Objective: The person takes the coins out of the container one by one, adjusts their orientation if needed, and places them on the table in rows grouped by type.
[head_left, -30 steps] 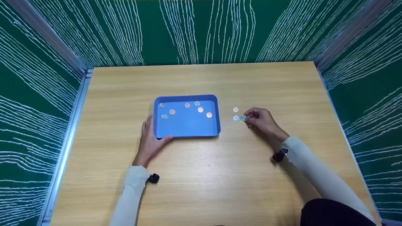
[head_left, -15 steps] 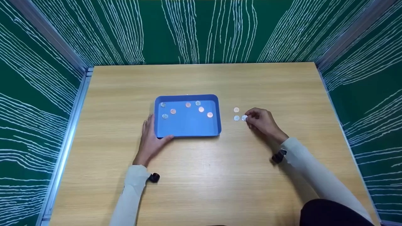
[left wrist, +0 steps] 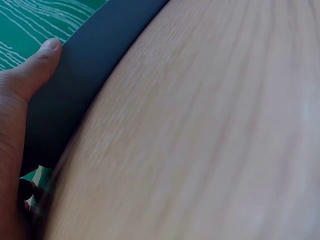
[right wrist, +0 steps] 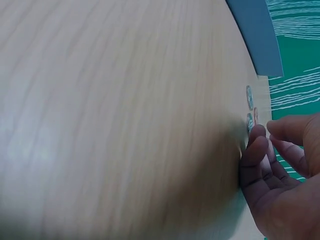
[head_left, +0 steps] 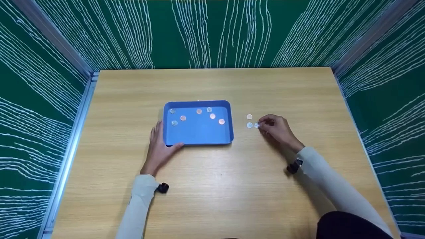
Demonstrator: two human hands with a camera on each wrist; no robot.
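A shallow blue tray lies on the table with several silver and copper-coloured coins in it. My left hand holds its near left corner, thumb along the front wall and fingers along the left side. To the right of the tray, my right hand pinches a silver coin by its edge, low at the tabletop. Another silver coin lies just left of it, and a copper-coloured coin lies behind. In the right wrist view the fingertips partly cover the nearest coin.
The wooden table reaches to green walls with white wavy lines at the back and sides. A metal frame rail runs along the left edge. Small black cameras sit at both wrists.
At my right fingertips the silver coin has tilted and shifted slightly, its look turning from greenish to bright silver. The left hand and tray stay put.
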